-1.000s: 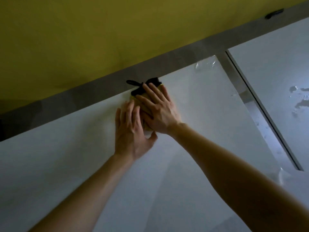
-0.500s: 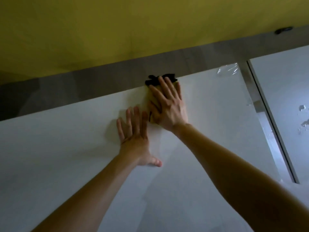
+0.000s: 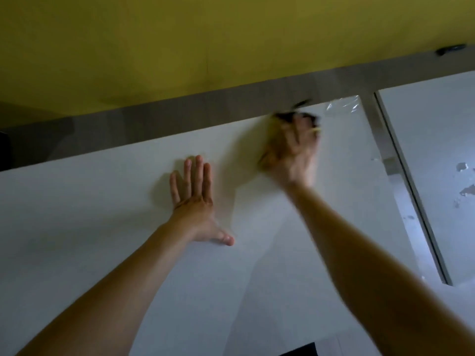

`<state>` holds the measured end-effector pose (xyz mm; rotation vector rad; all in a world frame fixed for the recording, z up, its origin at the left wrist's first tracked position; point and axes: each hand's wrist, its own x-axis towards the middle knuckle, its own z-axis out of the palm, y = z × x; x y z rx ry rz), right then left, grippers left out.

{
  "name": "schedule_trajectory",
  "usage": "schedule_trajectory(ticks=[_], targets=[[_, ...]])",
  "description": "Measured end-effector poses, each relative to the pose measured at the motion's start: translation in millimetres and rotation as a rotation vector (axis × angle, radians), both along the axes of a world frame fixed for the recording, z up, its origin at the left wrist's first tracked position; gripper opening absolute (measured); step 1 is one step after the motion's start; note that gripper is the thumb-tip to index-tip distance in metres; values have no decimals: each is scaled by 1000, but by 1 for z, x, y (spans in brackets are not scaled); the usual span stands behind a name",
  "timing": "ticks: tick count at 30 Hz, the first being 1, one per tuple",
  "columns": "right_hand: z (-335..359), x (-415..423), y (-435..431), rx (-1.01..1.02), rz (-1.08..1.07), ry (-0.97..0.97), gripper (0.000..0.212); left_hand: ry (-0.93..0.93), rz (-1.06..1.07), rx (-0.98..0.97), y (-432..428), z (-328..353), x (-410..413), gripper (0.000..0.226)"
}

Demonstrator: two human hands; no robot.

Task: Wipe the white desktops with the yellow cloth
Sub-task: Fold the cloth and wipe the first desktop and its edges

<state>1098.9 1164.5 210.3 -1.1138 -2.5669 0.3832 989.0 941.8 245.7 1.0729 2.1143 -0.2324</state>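
The white desktop [image 3: 102,227] fills most of the head view. My left hand [image 3: 195,194] lies flat on it with straight fingers and the thumb spread out, holding nothing. My right hand [image 3: 293,150] is motion-blurred near the desk's far edge and presses on the yellow cloth [image 3: 272,132]. Only slivers of the cloth show around the fingers. A dark part of it [image 3: 290,115] sticks out toward the grey ledge. A second white desktop [image 3: 437,140] lies to the right.
A grey ledge [image 3: 154,116] and a yellow wall [image 3: 205,42] border the desk's far side. A grey gap strip [image 3: 385,150] separates the two desktops. Clear film [image 3: 343,105] curls at the far right corner. Spots [image 3: 466,186] mark the right desktop. A small black object [image 3: 451,49] sits on the ledge.
My left hand came off the cloth and settled flat on the desk nearer me. My right hand slid the cloth rightward along the far edge.
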Motion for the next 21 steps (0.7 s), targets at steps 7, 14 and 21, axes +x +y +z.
schedule_trajectory(ticks=[7, 14, 21], targets=[[-6, 80, 13, 13, 534, -81, 59, 194, -37, -10, 14, 20, 22, 184], [1, 131, 21, -39, -99, -57, 67, 355, -132, 90, 30, 42, 79, 152], [-6, 170, -69, -68, 631, -75, 72, 314, -20, -61, 8, 42, 135, 180]])
